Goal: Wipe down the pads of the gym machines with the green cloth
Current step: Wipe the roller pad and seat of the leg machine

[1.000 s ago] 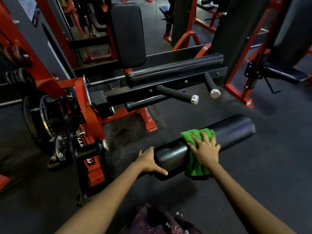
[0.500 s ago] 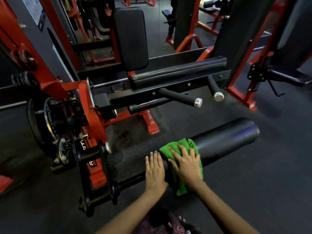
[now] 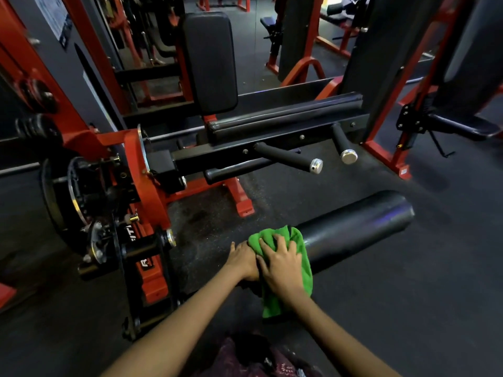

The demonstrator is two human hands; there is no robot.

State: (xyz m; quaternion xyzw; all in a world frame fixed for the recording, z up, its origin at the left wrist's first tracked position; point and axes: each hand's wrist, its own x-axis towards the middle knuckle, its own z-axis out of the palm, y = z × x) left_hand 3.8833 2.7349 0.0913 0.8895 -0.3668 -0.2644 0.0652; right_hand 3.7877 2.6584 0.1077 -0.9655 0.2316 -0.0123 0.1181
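A long black roller pad (image 3: 359, 227) sticks out low from the red and black leg machine, just above the floor. The green cloth (image 3: 300, 257) is draped over its left end, one corner hanging down in front. My right hand (image 3: 283, 265) presses the cloth onto the pad with spread fingers. Tucked against it on the left, my left hand (image 3: 242, 261) rests on the pad's left end. Its fingers are hidden under the cloth and my right hand.
The machine's upright back pad (image 3: 209, 61) and long seat pad (image 3: 285, 119) stand behind. Two black handles with metal caps (image 3: 315, 165) jut toward me. Weight plates on the red frame (image 3: 147, 186) crowd the left. More red machines stand at the back and right on dark rubber flooring.
My right hand slid the cloth left along the roller pad, from its middle to its left end. My left hand let go of the pad's end and now lies beside my right hand.
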